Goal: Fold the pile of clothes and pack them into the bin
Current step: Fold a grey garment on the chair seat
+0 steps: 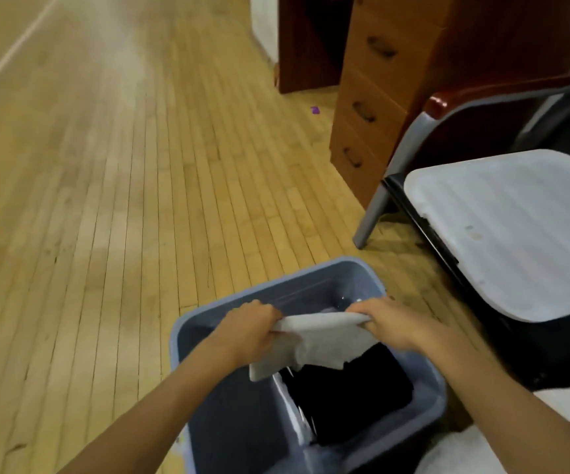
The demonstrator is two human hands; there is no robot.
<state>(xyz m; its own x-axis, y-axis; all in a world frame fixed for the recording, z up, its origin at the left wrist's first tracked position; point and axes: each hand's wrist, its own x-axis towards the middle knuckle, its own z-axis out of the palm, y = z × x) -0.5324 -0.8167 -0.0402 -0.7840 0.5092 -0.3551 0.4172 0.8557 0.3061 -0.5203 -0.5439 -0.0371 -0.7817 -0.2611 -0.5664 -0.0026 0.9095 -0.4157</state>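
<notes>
Left hand: the left hand [251, 328] is clenched round the left end of a folded white garment [317, 343], fingers curled over its top edge.
Right hand: the right hand [384, 323] pinches the garment's right end, so the cloth hangs stretched between the two, above the bin's opening.
Garment: a loose lower corner droops on the left side; the fold looks only lightly held together.
Bin: the blue-grey bin [434, 381] stands on the floor directly under the hands, with dark folded clothes [348, 398] already stacked in its right half and the left half showing bare bottom.
Risk, unfolding: if one hand lets go first, the garment would probably swing open and land crumpled.
Risk, snagging: the drooping corner could catch the rim or the edge of the dark stack and drag it askew.
Risk, placement: lowered off-centre, it may bridge stack and gap and slump.
Floor: pale wooden strip floor [123, 200], with a small purple scrap [315, 110] lying far off.
Room: a wooden drawer unit [372, 97] stands at the right, a chair [447, 107] beside it, and a white lid [509, 230] rests on something dark just right of the bin.
</notes>
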